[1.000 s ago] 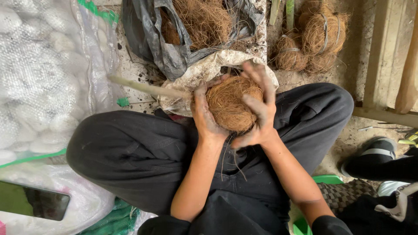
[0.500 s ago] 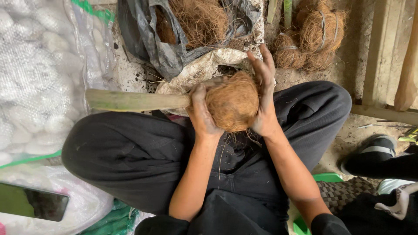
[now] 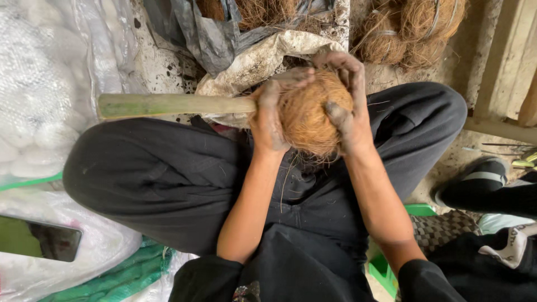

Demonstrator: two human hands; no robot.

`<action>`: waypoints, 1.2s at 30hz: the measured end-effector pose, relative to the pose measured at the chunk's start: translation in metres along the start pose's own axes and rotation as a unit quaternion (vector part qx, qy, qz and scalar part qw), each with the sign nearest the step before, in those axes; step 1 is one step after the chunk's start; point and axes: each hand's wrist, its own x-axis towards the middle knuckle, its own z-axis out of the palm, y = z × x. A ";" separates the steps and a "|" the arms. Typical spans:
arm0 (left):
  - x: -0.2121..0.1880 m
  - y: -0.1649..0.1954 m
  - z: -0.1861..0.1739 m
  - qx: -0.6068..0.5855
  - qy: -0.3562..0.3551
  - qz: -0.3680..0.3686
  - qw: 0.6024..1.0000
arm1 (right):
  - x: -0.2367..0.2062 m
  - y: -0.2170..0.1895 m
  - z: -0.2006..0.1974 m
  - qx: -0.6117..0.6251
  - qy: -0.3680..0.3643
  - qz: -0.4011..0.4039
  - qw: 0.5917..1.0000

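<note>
Over lap: both hands, left hand [image 3: 268, 120] and right hand [image 3: 348, 106], cupped, gripping fibrous coconut husk ball [image 3: 310, 114].

An orange-brown fibre ball [image 3: 310, 114], a pale green stick [image 3: 168, 104], black trousers [image 3: 162, 179], and a brown checked mat [image 3: 442, 229].

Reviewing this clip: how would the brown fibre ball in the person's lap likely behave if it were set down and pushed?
The fibre ball looks rounded, so it would probably roll. Loose strands hang from its underside, which suggests it is springy and light for its size, and likely to shed. Both the left hand and right hand cup it, so it seems rough rather than slippery.
</note>
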 end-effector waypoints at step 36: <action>0.001 -0.017 -0.009 0.030 0.046 0.035 0.998 | 0.008 0.004 0.015 0.094 0.056 0.045 0.993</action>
